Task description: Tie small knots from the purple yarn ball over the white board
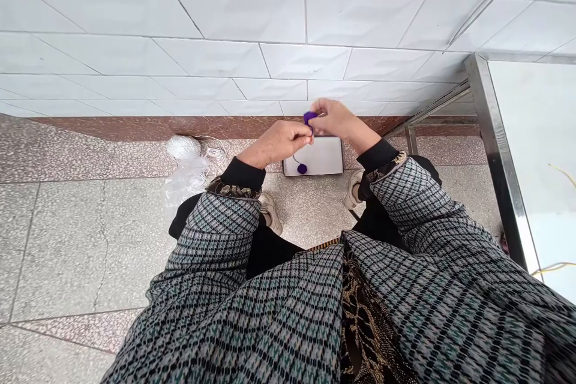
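Observation:
Both hands meet in front of me, above a shallow white box on the floor. My right hand is closed on a small purple yarn piece, pinched between thumb and fingers. Right beside it, my left hand is closed, thumb against fingers, at the lower end of the purple piece; what exactly it pinches is too small to make out. Below the hands, a round purple pompom shows over the box, with a thin dark strand rising from it toward my left hand.
On the floor at left lies a ball of white cord with loose loops and a clear plastic bag. A white tiled wall stands ahead. A metal-framed table with yellow strands on it is at right. My shoes flank the box.

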Action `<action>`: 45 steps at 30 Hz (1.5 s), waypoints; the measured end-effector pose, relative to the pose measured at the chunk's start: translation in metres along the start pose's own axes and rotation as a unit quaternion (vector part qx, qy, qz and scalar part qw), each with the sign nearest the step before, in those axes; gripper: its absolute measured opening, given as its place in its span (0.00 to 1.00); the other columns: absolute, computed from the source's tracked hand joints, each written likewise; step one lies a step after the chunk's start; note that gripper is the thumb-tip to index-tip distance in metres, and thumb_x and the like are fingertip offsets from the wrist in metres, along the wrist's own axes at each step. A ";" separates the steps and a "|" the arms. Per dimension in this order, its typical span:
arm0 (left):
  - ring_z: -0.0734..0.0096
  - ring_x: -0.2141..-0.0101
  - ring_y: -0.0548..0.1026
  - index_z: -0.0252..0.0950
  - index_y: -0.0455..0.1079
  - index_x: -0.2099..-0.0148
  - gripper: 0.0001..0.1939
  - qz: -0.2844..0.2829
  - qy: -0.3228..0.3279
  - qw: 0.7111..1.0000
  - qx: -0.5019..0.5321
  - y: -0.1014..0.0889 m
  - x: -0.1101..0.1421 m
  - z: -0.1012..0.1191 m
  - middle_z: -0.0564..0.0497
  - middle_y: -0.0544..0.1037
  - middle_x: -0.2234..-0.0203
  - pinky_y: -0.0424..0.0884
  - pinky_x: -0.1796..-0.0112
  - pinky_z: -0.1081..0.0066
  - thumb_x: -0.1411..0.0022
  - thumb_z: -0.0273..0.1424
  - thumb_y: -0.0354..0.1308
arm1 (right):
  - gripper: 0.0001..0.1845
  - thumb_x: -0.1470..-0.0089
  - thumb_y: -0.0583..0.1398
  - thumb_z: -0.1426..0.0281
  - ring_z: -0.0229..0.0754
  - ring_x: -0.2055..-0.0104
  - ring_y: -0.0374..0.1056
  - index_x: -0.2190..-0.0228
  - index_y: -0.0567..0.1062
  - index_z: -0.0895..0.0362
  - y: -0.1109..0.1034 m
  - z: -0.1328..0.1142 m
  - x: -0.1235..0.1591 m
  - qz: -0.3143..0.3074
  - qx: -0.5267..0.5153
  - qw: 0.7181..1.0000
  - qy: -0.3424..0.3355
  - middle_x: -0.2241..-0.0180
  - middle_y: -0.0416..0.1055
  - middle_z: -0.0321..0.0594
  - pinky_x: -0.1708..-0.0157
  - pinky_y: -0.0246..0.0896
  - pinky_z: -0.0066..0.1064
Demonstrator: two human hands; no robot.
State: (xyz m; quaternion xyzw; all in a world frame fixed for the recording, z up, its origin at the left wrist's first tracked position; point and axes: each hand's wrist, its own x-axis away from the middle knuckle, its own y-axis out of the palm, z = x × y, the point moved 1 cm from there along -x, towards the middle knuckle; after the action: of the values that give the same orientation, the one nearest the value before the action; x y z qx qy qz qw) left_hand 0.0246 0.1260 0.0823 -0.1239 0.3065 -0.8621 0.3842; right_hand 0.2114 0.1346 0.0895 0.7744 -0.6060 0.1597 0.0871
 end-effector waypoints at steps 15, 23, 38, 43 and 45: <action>0.67 0.66 0.76 0.35 0.77 0.66 0.11 0.011 0.005 1.000 -0.002 -0.003 0.001 0.007 0.50 0.81 0.70 0.72 0.58 0.66 0.34 0.32 0.56 | 0.17 0.45 0.66 0.87 0.32 0.76 0.64 0.69 0.69 0.56 -0.001 -0.003 0.000 0.007 -0.029 1.000 -0.009 0.77 0.68 0.29 0.76 0.62 0.22; 0.68 0.67 0.72 0.35 0.72 0.69 0.09 0.139 -0.058 0.988 -0.036 -0.018 0.001 -0.006 0.51 0.76 0.72 0.70 0.59 0.67 0.35 0.30 0.56 | 0.14 0.48 0.68 0.85 0.30 0.73 0.68 0.66 0.73 0.57 0.000 -0.008 0.014 -0.182 -0.059 0.982 -0.004 0.72 0.73 0.30 0.70 0.68 0.22; 0.68 0.67 0.76 0.34 0.79 0.64 0.12 0.060 -0.003 0.998 0.000 -0.015 0.007 0.010 0.50 0.81 0.69 0.72 0.60 0.67 0.34 0.33 0.57 | 0.14 0.51 0.68 0.87 0.33 0.71 0.64 0.66 0.77 0.59 -0.001 0.003 0.002 -0.106 0.122 0.987 0.003 0.71 0.74 0.34 0.74 0.58 0.24; 0.68 0.67 0.74 0.34 0.77 0.66 0.10 0.132 -0.058 0.989 -0.026 -0.019 0.003 0.003 0.50 0.80 0.70 0.72 0.58 0.67 0.36 0.29 0.56 | 0.12 0.49 0.66 0.88 0.30 0.73 0.62 0.68 0.78 0.60 0.003 -0.004 0.011 -0.182 0.051 0.982 0.009 0.74 0.72 0.31 0.73 0.60 0.23; 0.68 0.67 0.73 0.34 0.76 0.67 0.09 0.170 -0.082 0.981 -0.043 -0.019 0.001 -0.002 0.50 0.79 0.71 0.71 0.59 0.67 0.36 0.29 0.55 | 0.11 0.48 0.68 0.86 0.30 0.73 0.64 0.66 0.78 0.61 0.000 -0.006 0.010 -0.166 -0.038 0.985 0.011 0.73 0.73 0.32 0.71 0.64 0.23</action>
State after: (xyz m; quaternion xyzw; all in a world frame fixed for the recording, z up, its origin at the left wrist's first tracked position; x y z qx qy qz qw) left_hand 0.0121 0.1361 0.0922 -0.1560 0.3272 -0.7572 0.5434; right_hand 0.2127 0.1272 0.0984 0.8587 -0.4735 0.1282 0.1483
